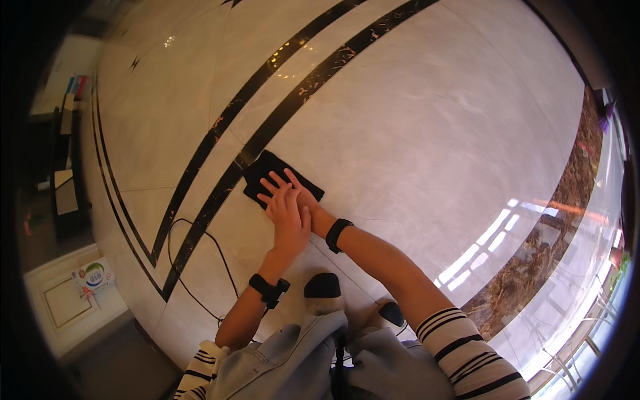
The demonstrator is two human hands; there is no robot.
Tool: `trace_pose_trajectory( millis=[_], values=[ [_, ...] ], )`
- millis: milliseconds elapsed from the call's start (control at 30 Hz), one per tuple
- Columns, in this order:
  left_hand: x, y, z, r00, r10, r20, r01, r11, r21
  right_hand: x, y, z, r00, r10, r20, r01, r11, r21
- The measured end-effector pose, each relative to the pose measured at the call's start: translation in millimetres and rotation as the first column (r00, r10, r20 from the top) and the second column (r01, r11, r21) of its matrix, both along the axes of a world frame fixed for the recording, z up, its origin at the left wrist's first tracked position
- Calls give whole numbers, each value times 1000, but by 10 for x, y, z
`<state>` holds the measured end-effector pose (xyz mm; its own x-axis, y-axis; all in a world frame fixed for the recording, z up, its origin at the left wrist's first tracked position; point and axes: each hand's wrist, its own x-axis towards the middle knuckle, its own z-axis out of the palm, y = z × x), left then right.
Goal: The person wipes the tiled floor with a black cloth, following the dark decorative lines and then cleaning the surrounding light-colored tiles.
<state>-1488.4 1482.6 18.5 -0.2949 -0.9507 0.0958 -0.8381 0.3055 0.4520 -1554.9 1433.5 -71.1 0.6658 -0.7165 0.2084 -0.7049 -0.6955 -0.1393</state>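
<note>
A folded black cloth (pixel 265 167) lies on the glossy tiled floor (pixel 400 130), across the edge of a dark inlaid stripe. My right hand (pixel 306 200) rests on the cloth with its fingers spread. My left hand (pixel 287 215) lies over the back of my right hand, its fingers apart. Neither hand grasps the cloth. Each wrist wears a black band; the left one carries a small dark device (pixel 276 294).
A thin black cable (pixel 192 295) loops on the floor near my left forearm. My dark-toed feet (pixel 322 286) are just behind my hands. At the left stands a pale cabinet (pixel 60 300) with a printed box (pixel 94 276). Brown marble edging (pixel 530 265) borders the right side.
</note>
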Motion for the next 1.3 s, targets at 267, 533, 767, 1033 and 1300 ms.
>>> trace_pose_trajectory(
  millis=[267, 533, 767, 1033, 1300],
  values=[
    [-263, -116, -235, 999, -16, 43, 15, 1000, 17, -1015, -233, 187, 978, -179, 109, 164, 977, 137],
    [-272, -393, -519, 978, -17, 210, 20, 1000, -8, -3881, -73, 239, 474, -867, 154, 881, 466, -85],
    [-85, -618, -677, 952, 153, 264, -154, 988, -19, -5009, 2188, 29, -74, -997, -38, 997, -73, -27],
    [-322, -587, -857, 922, 127, 365, -107, 991, -74, -3721, 4097, -160, -796, -420, -436, 539, -820, -193],
    [53, -548, -761, 911, 121, 395, -133, 991, 4, -3028, 3848, -592, -715, -448, -537, 624, -755, -202]
  ],
)
